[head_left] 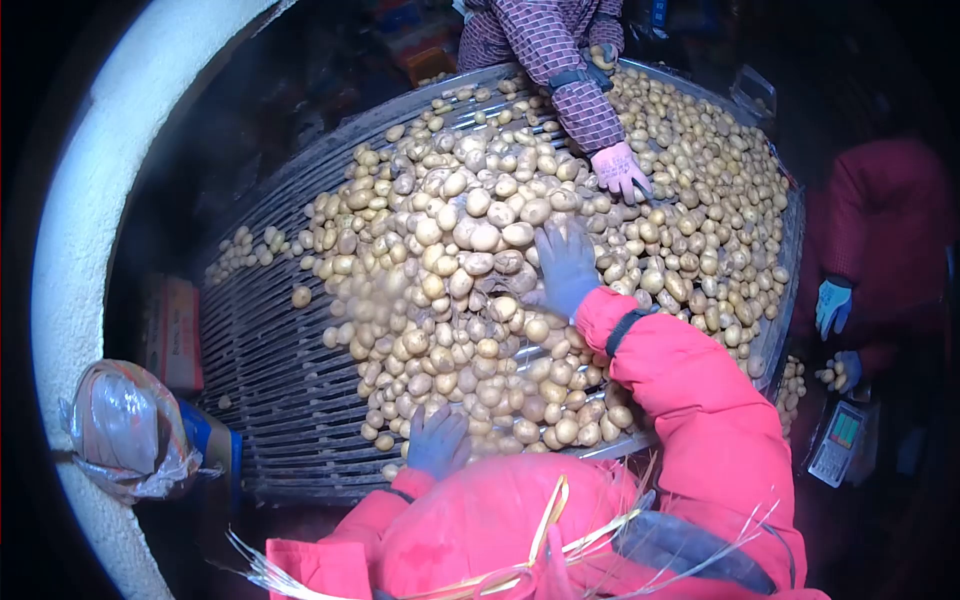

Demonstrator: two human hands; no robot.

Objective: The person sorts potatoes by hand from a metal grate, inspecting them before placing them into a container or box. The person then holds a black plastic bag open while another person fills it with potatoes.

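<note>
Many potatoes [440, 230] lie heaped on a slatted metal table [290, 390]. My right hand [566, 268], in a grey-blue glove, rests on the heap near the middle with its fingers spread, holding nothing. At the heap's near edge my left hand [438, 442], gloved alike, touches the potatoes with its fingers apart and nothing in it. Across the table a co-worker's pink-gloved hand [620, 170] reaches onto the potatoes, a little beyond my right hand. That co-worker's other hand [602, 57] is at the far edge beside some potatoes.
At the right, a person in red [885, 220] has gloved hands near potatoes, above a scale-like device [838, 444]. A pale curved post [75, 230] stands at the left, with a plastic-wrapped bundle [120, 428] by it. A red box [175, 330] sits beside the table.
</note>
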